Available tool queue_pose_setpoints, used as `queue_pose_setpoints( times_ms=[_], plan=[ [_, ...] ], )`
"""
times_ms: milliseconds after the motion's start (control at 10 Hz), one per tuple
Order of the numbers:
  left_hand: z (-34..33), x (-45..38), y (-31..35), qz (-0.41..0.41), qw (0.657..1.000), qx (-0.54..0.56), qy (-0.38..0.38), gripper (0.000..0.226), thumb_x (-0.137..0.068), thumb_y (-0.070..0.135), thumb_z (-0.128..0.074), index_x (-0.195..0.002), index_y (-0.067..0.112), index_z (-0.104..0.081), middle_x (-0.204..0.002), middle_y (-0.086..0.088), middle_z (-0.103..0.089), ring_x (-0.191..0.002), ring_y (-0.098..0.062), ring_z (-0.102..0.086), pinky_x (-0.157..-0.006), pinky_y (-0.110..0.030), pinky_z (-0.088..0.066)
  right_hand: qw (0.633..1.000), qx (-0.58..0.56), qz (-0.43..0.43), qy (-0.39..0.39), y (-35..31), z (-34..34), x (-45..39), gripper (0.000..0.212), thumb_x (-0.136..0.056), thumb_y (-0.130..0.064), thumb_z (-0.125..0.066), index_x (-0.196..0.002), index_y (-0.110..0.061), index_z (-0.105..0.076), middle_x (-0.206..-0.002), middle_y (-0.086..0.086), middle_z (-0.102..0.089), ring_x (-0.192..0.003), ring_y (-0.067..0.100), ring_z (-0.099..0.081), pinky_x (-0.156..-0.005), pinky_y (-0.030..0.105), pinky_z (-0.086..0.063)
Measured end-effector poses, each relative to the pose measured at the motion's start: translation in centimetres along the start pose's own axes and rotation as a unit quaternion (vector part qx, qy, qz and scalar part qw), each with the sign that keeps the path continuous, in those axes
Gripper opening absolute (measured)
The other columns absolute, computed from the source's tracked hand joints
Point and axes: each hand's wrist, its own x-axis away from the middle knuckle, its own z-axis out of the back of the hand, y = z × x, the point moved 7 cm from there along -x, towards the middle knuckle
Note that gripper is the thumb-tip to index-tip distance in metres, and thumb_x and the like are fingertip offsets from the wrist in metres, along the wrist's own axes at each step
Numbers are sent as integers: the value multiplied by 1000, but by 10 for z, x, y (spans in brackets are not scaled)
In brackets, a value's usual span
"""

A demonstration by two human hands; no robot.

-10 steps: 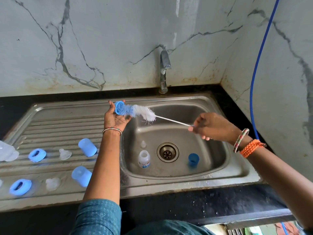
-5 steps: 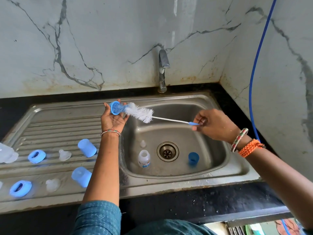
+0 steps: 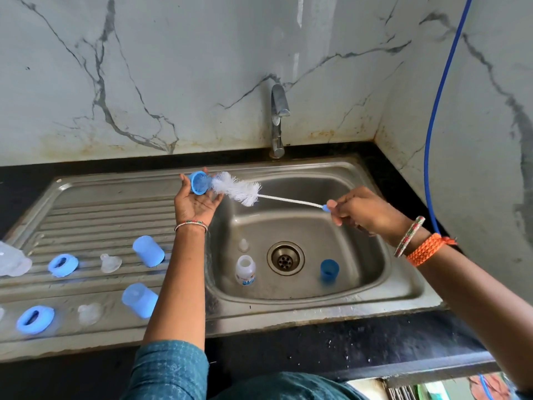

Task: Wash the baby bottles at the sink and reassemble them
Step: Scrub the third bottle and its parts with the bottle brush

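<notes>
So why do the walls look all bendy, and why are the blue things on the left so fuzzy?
Head view: the wide-angle lens bows the white marble wall and the steel sink rim toward the edges; the blue plastic rings and blue plastic caps near the left edge look soft and smeared; daylight puts dull glare on the ribbed steel drainboard; the white bristle bottle brush at centre is sharp.

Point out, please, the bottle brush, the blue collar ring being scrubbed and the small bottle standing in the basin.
bottle brush [image 3: 236, 190]: head view, on its white bristles.
blue collar ring [image 3: 198, 183]: head view, on its inner face.
small bottle [image 3: 245, 269]: head view, on its clear body.
</notes>
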Motion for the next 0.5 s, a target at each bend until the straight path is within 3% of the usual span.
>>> queue_pose_setpoints(
  times_ms=[100,200,300,400,500],
  plan=[
    [-6,2,6,-19,999,24,-37,35,-80,44,-55,-83,16,-75,-99,2,-71,-99,-23,-64,-86,-45,-50,985,-136,-73,-79,4,-11,7,37,-97,-31,-49,-69,-11,-62,-41,-6,-34,-32,6,-25,-36,15,-21],
    [-4,-1,5,0,1000,-16,-8,39,-94,44,-45,-100,12,-65,-100,-5,-68,-98,-26,-64,-89,-45,-50,944,219,137,207,-24,22,22,12,-89,-31,-64,-86,-27,-76,-60,-2,-64,-51,18,-56,-52,25,-42],
    [-2,-2,5,2,999,-27,20,47,-95,45,-45,-81,13,-75,-89,-6,-72,-84,-24,-69,-78,-42,-54,704,450,395,382,-58,7,62,24,-77,-9,-69,-97,-20,-77,-75,-1,-71,-60,25,-63,-57,28,-44],
    [-3,1,4,1,1000,-10,18,44,-93,45,-47,-83,11,-74,-88,-6,-72,-83,-25,-69,-75,-44,-56,876,313,257,263,-48,14,37,12,-85,-19,-67,-90,-22,-76,-65,-1,-66,-53,21,-60,-51,24,-40],
    [-6,5,4,-5,1000,0,-9,41,-89,46,-49,-88,13,-74,-90,-3,-73,-86,-24,-68,-89,-46,-49,991,-88,-79,-64,-2,-11,12,32,-98,-30,-48,-82,-9,-67,-42,-5,-37,-31,7,-28,-35,15,-23]
  ],
)
